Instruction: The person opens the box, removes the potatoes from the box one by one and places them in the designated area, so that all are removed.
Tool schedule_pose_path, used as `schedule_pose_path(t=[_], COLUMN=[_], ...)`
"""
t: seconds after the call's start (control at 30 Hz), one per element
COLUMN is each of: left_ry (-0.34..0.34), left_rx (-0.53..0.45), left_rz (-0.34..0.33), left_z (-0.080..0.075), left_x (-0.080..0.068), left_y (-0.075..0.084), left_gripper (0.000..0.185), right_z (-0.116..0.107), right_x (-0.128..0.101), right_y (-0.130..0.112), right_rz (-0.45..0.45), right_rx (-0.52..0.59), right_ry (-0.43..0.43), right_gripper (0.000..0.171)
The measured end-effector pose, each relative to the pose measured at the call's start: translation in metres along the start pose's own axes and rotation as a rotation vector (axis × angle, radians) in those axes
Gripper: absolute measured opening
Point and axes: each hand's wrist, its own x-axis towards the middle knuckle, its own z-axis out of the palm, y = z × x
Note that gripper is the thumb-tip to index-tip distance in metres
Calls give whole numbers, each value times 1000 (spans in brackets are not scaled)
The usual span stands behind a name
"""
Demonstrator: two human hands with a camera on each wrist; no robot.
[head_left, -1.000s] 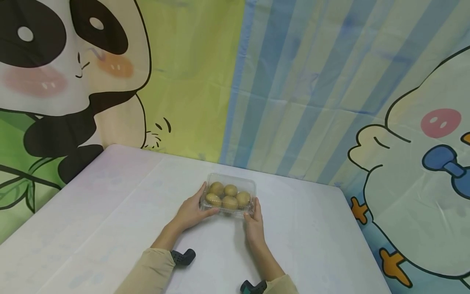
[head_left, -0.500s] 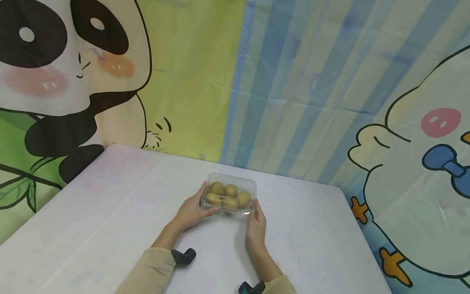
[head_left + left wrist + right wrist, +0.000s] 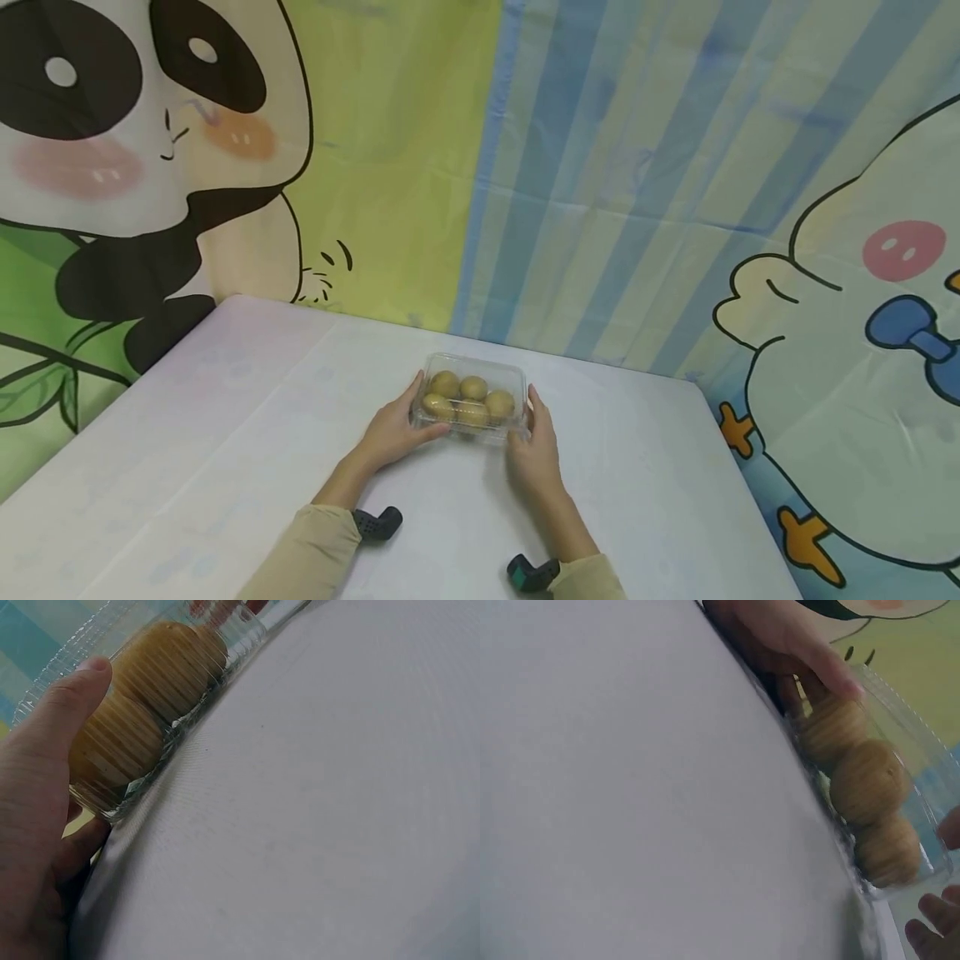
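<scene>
Holding a clear plastic box of brown kiwi-like fruit between my two hands, mid-desk.

Box sits on the white desk, closed lid on, five fruit visible from the head view. My left hand grips the box's left end, thumb along the near side, fingers curled round the corner; the wrist view confirms contact. My right hand lies at the right end, fingers fairly straight and relaxed alongside the wall; I cannot tell whether they touch it. Beige sleeves at both wrists. Cartoon panda and striped backdrop hang behind the desk.
</scene>
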Motion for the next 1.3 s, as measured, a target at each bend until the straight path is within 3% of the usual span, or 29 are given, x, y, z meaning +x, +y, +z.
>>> schedule_pose_path(t=[0.13,0.23,0.4,0.63,0.8,1.03,1.3], left_ry=[3,4,4,6,5,14,9], left_rx=[17,24,18,15,19,23,11], left_rz=[5,3,-4,-8,-8,-15,-24], left_z=[3,5,6,6,4,2,0], left_x=[2,3,3,1,1,1,-1], left_y=[0,0,1,2,4,4,3], left_gripper=[110,109,109,109,109,109,108], right_z=[-16,-25,-35,-43,-52,-53,-52], right_x=[10,17,24,32,39,44,41], right_y=[10,16,16,11,-2,-16,-17], right_rz=[-171,-216,-217,-127,-112,-78,-42], right_rx=[-69,-124,-172,-206,-283,-370,-311], right_ry=[-131,-202,-313,-479,-564,-586,-574], right_gripper=[68,74,84,97,103,105,103])
